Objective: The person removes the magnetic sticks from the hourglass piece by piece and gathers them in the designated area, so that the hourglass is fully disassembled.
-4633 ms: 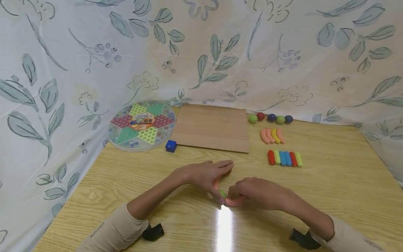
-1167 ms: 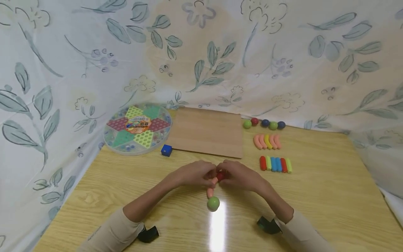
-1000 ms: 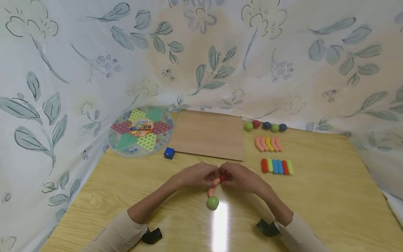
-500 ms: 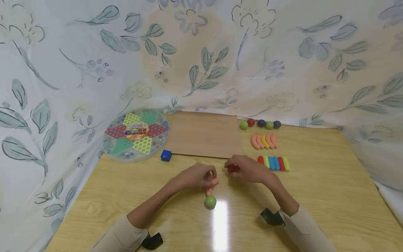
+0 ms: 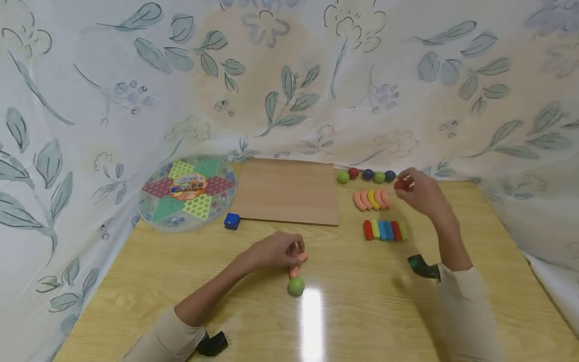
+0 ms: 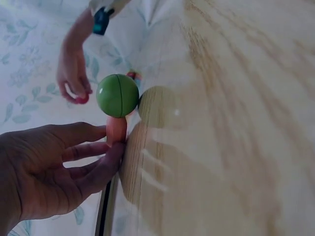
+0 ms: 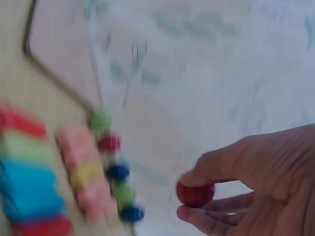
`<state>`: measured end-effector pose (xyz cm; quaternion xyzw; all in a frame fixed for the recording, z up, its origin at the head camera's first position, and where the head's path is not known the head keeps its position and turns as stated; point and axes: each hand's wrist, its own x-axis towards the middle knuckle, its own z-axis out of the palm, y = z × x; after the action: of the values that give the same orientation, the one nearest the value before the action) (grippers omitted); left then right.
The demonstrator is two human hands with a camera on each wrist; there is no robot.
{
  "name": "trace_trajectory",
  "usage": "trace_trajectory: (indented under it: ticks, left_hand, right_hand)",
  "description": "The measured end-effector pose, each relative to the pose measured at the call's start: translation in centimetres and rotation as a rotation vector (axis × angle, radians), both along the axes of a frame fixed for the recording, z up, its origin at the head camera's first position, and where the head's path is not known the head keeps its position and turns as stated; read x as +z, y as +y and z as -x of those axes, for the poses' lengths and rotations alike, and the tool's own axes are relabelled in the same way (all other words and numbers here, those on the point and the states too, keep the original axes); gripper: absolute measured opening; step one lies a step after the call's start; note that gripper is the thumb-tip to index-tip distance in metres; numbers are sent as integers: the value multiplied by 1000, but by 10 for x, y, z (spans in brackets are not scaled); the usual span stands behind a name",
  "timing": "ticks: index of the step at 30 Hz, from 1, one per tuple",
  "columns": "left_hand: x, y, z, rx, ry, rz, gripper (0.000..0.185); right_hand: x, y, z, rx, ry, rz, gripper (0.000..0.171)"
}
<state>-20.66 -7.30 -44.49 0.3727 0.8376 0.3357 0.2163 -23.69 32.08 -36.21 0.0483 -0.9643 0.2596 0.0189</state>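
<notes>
While half a second ago the right hand hovered beside the left with the red ball, it has now carried it off toward two o'clock, fingers pinched on it above the end of the ball row; the ball looks pulled off the pink piece. The left hand pinches that piece, the green ball on its near end resting on the desk. Open desk lies at three o'clock; the curtain closes in behind.
</notes>
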Motion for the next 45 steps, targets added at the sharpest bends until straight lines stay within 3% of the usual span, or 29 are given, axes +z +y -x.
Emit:
trace_trajectory:
  ticks: [3,8,12,21,37,40,45]
  left_hand:
    - [1,-1,0,-10,-5,-1,15]
    - [1,-2,1,-20,11,11,16]
    - [2,0,0,-33,36,16,16]
    - [4,0,1,-22,34,29,15]
    - [7,-2,0,-28,39,26,15]
    - [9,-3,-1,-16,23,37,16]
    - [13,-4,-1,-5,28,75,21]
  right_hand:
    - [-4,35,27,-70,-19,-24,36]
    - [-21,72,71,-101,-111,-35,42]
    - [-43,89,88,-131,-128,-32,45]
    - [-59,83,97,-140,-149,-53,49]
    - [-57,84,96,-115,-239,-18,71]
    - [-52,82,93,-107,-257,-33,76]
    - [-26,64,77,-94,-234,-98,79]
